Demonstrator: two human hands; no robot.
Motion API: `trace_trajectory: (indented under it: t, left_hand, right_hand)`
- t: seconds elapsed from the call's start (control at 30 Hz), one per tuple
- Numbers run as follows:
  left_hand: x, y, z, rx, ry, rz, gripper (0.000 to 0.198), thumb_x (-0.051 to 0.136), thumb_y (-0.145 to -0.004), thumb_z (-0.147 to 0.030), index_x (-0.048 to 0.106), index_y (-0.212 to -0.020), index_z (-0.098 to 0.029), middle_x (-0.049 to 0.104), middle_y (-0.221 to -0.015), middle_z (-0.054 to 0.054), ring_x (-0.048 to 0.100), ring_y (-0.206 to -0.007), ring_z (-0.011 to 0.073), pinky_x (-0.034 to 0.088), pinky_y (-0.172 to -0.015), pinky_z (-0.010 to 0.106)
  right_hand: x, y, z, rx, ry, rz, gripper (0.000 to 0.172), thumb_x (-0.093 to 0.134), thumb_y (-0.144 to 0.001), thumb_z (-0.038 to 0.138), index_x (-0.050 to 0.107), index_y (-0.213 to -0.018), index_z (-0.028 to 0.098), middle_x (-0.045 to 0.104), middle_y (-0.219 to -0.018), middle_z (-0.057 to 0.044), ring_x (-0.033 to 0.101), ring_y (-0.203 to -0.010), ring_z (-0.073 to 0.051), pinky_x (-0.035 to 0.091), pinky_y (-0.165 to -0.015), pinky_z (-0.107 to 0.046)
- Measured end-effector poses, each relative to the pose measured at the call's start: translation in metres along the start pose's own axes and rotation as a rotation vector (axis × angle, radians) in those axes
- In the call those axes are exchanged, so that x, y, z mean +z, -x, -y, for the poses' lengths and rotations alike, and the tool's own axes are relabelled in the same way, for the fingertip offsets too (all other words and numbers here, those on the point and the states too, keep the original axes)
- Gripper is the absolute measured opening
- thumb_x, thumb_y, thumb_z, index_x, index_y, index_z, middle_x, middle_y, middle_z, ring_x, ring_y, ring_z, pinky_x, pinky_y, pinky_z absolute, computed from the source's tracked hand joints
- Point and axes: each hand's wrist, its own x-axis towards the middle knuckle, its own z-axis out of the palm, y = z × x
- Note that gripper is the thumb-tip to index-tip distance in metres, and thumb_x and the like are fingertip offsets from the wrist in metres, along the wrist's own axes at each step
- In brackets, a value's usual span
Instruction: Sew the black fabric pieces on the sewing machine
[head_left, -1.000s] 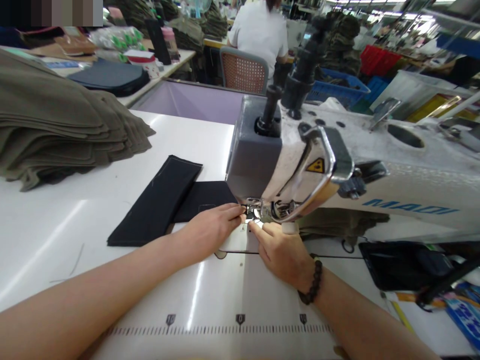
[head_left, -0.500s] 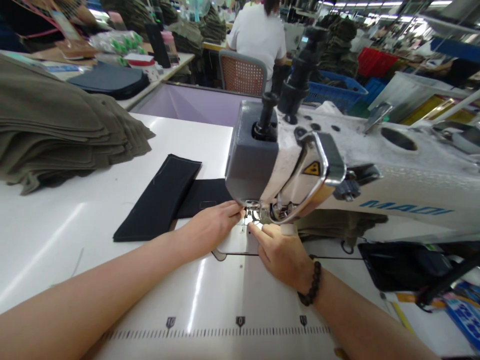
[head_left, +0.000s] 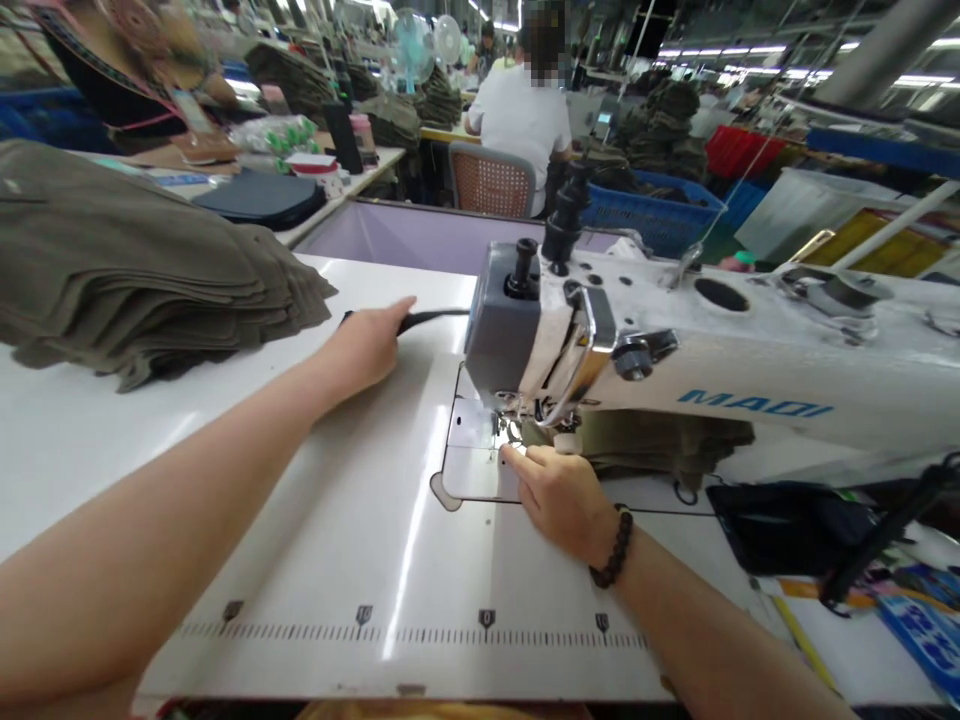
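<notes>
My left hand [head_left: 367, 345] is out over the table left of the sewing machine [head_left: 555, 340], closed on a black fabric piece [head_left: 431, 317]. The piece is seen almost edge-on, and its right end passes behind the machine head. Much of it is hidden by my hand. My right hand [head_left: 562, 500], with a dark bead bracelet at the wrist, rests by the needle plate [head_left: 472, 455]. Its index finger stretches toward the presser foot [head_left: 512, 428], and no held thing shows in it. Olive fabric [head_left: 660, 445] lies under the machine arm, just beyond that hand.
A tall stack of olive fabric pieces [head_left: 172, 270] stands at the left of the white table [head_left: 300, 560]. A black tray [head_left: 780, 530] sits at the right. Behind the table are a purple panel [head_left: 390, 235], a chair [head_left: 491, 180] with a seated person, and a blue crate [head_left: 652, 210].
My left hand has moved from beside the needle to the far left, lifting the black fabric off the table. My right hand stays by the needle plate. The camera view has shifted slightly.
</notes>
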Motion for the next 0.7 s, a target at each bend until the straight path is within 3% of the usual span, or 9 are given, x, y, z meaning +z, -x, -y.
trace_trajectory:
  t: [0.1,0.2,0.3,0.33,0.37,0.43,0.5,0.6,0.7]
  left_hand:
    - [-0.029,0.001,0.007,-0.147,0.316,-0.046,0.049,0.022,-0.090,-0.048,0.050,-0.114,-0.015,0.065,-0.090,0.004,0.059,-0.092,0.0211,0.043,-0.071,0.039]
    - [-0.030,0.027,-0.005,-0.257,0.869,0.061,0.049,0.040,-0.080,-0.049,0.047,-0.114,-0.015,0.065,-0.094,0.005,0.061,-0.086,0.0229,0.050,-0.072,0.038]
    - [-0.011,0.064,-0.016,-0.303,0.885,0.231,0.047,0.047,-0.076,-0.045,0.049,-0.111,-0.014,0.065,-0.091,0.010,0.063,-0.079,0.0243,0.052,-0.071,0.040]
    - [-0.005,0.076,-0.018,-0.314,0.774,0.298,0.049,0.048,-0.076,-0.044,0.047,-0.116,-0.015,0.064,-0.095,0.010,0.062,-0.080,0.0249,0.052,-0.072,0.041]
    - [0.000,0.086,-0.019,-0.314,0.580,0.267,0.052,0.050,-0.075,-0.044,0.047,-0.116,-0.013,0.062,-0.098,0.012,0.062,-0.080,0.0264,0.051,-0.072,0.044]
    - [0.007,0.104,-0.023,-0.212,0.194,0.099,0.048,0.043,-0.080,-0.042,0.049,-0.115,-0.010,0.055,-0.108,0.018,0.058,-0.087,0.0301,0.048,-0.076,0.049]
    - [0.011,0.117,-0.033,0.006,0.006,0.028,0.041,0.034,-0.087,-0.035,0.053,-0.112,-0.010,0.053,-0.110,0.018,0.056,-0.093,0.0286,0.048,-0.078,0.046]
    - [0.023,0.126,-0.057,0.372,-0.008,0.111,0.035,0.031,-0.091,-0.027,0.057,-0.109,-0.014,0.057,-0.111,0.011,0.055,-0.097,0.0218,0.048,-0.084,0.035]
    - [0.039,0.122,-0.074,0.516,-0.057,0.156,0.033,0.037,-0.089,-0.027,0.056,-0.111,-0.011,0.055,-0.117,0.013,0.051,-0.107,0.0242,0.044,-0.090,0.037]
  right_hand:
    - [0.000,0.001,-0.001,-0.008,0.004,-0.017,0.034,0.045,-0.080,0.012,0.055,-0.112,0.017,0.063,-0.079,-0.003,0.056,-0.073,-0.015,0.036,-0.062,-0.024]
    - [0.002,0.000,-0.002,-0.016,0.001,-0.010,0.033,0.044,-0.081,0.012,0.054,-0.112,0.017,0.063,-0.081,-0.004,0.056,-0.074,-0.015,0.036,-0.064,-0.024]
    - [0.001,0.000,-0.002,-0.007,-0.011,0.002,0.034,0.043,-0.081,0.013,0.054,-0.112,0.017,0.063,-0.083,-0.004,0.056,-0.076,-0.015,0.036,-0.066,-0.024]
    - [0.001,0.000,-0.002,-0.004,-0.014,0.005,0.034,0.043,-0.081,0.012,0.054,-0.113,0.017,0.063,-0.084,-0.004,0.056,-0.077,-0.015,0.037,-0.067,-0.024]
    - [0.001,0.000,-0.002,-0.002,-0.014,0.007,0.034,0.043,-0.081,0.012,0.054,-0.113,0.017,0.063,-0.084,-0.004,0.056,-0.077,-0.015,0.037,-0.068,-0.024]
    - [0.001,0.000,-0.001,-0.001,-0.014,0.012,0.035,0.042,-0.081,0.012,0.054,-0.114,0.018,0.063,-0.084,-0.004,0.055,-0.077,-0.015,0.037,-0.068,-0.024]
    - [0.001,0.000,-0.001,-0.007,-0.011,0.012,0.035,0.043,-0.081,0.013,0.053,-0.114,0.017,0.063,-0.084,-0.004,0.055,-0.077,-0.015,0.037,-0.068,-0.025]
    - [0.002,0.000,-0.002,-0.022,-0.007,-0.008,0.034,0.043,-0.081,0.013,0.054,-0.113,0.017,0.062,-0.083,-0.004,0.055,-0.075,-0.015,0.037,-0.067,-0.025]
    - [0.004,0.001,-0.006,-0.073,-0.025,-0.048,0.031,0.043,-0.081,0.013,0.056,-0.108,0.018,0.062,-0.079,-0.003,0.054,-0.073,-0.015,0.036,-0.066,-0.025]
